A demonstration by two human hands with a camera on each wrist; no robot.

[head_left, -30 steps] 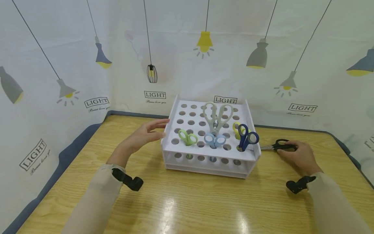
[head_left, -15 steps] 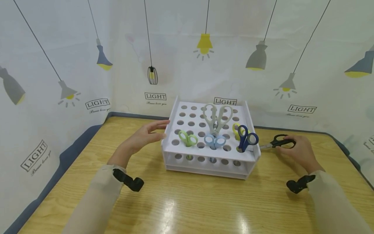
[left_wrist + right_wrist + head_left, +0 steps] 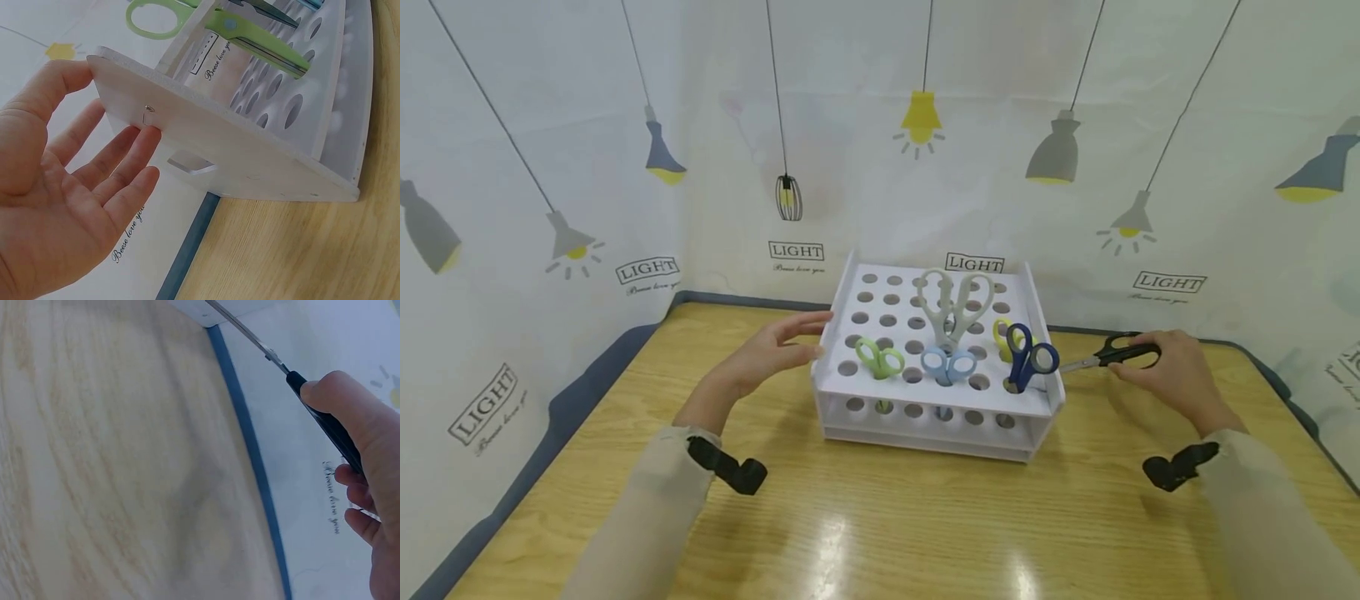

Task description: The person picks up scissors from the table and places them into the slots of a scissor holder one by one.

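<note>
My right hand (image 3: 1176, 375) pinches a pair of black-handled scissors (image 3: 1129, 351) by the handles, blades pointing left at the right side of a white rack (image 3: 936, 390). In the right wrist view the thumb presses on the black handle (image 3: 331, 428), and a shadow falls on the tabletop below. At the rack's left side my left hand (image 3: 767, 354) rests its fingertips on the side panel (image 3: 231, 147), thumb at the panel's edge. Standing in the rack's holes are light green scissors (image 3: 880, 358), light blue scissors (image 3: 948, 367), grey scissors (image 3: 952, 308), yellow scissors (image 3: 1002, 333) and dark blue scissors (image 3: 1028, 358).
The rack has two perforated tiers and stands on a wooden table (image 3: 880, 517). Behind and to the left hangs a pale cloth backdrop (image 3: 865, 167) printed with lamps, its dark blue border (image 3: 752, 298) meeting the table's back edge.
My right hand has risen with the black scissors, which lay low by the table a second ago and now hang higher with their shadow below. My left hand has stayed on the rack.
</note>
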